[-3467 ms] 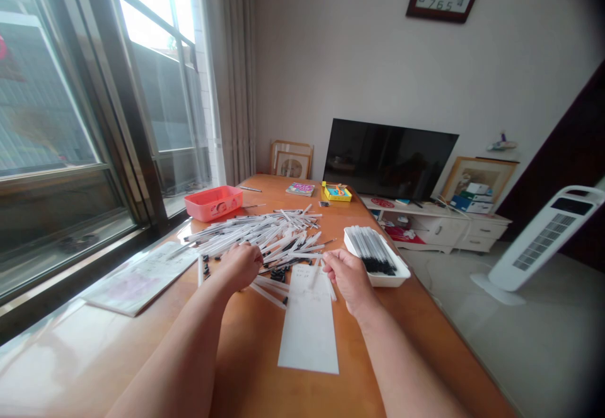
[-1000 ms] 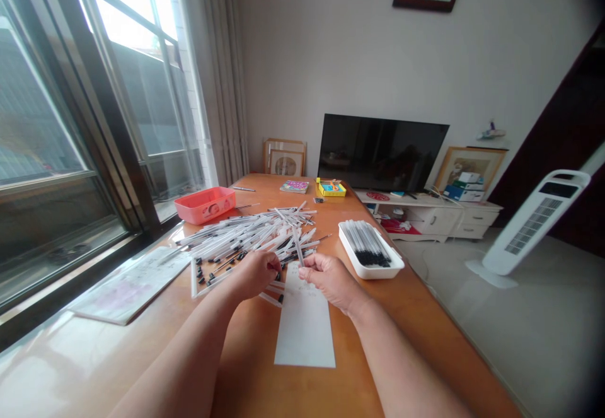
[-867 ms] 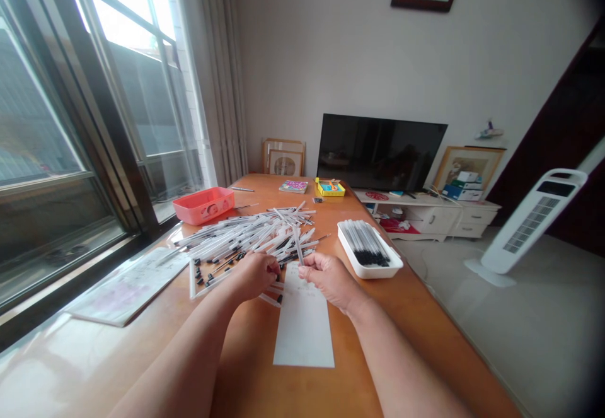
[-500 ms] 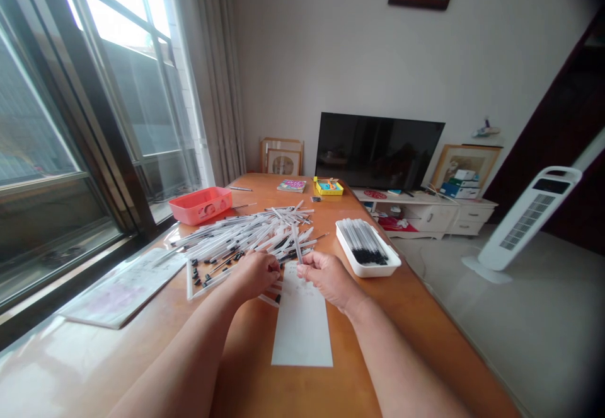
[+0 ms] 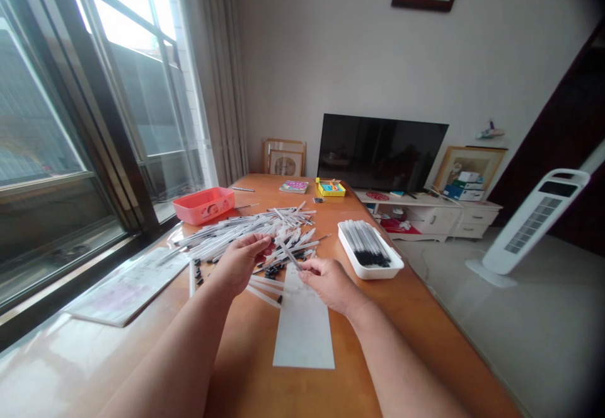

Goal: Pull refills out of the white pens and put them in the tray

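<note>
My right hand (image 5: 329, 284) pinches the lower end of a clear pen barrel (image 5: 287, 254), which tilts up to the left over a strip of white paper (image 5: 304, 333). My left hand (image 5: 242, 260) is closed, with a small black pen plug (image 5: 273, 240) at its fingertips, close to the barrel's upper end. Behind both hands spreads a pile of clear pen barrels (image 5: 241, 232) mixed with thin refills. Loose black plugs (image 5: 198, 276) lie left of my left hand, and more lie by the paper's top edge.
A white tray (image 5: 378, 273) of black-ended pens stands to the right, near the table edge. The red plastic box (image 5: 202, 210) is at the far left of the pile. A booklet (image 5: 127, 292) lies on the left; a yellow box (image 5: 331, 189) sits at the back.
My left hand has risen from the table beside the paper, now showing a black plug at its fingertips. The barrel in my right hand has tipped further left toward it.
</note>
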Available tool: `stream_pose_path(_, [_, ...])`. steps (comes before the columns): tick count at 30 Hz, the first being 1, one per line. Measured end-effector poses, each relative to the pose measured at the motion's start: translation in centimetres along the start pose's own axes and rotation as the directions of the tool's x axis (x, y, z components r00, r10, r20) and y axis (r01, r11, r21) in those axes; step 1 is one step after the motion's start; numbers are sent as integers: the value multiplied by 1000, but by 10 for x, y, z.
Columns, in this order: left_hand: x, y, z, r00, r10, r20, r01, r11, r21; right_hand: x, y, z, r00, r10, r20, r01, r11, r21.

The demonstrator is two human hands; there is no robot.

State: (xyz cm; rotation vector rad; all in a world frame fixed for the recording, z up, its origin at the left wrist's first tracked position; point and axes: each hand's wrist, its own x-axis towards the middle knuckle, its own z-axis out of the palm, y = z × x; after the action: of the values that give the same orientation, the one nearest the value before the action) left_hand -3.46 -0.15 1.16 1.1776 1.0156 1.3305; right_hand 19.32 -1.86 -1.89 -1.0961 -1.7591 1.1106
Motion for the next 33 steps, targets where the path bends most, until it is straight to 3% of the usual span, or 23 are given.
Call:
stream_pose_path(7, [0, 2, -1, 999, -17, 31, 20, 995, -93, -2, -3, -1, 1000, -7, 8, 7, 997, -76])
stream_pose_path(18, [1, 1, -5, 1000, -11, 26, 12, 999, -42, -3, -7, -1, 1000, -7, 5, 7, 995, -96])
stream_pose_path(26, [4, -3, -9, 1000, 13, 16, -14, 996, 89, -2, -2, -2, 1000, -25, 11, 26, 992, -126])
stream_pose_path(33, [2, -2, -8, 1000, 4, 3, -4, 996, 87, 2, 0, 2, 996, -25, -84, 22, 999, -29])
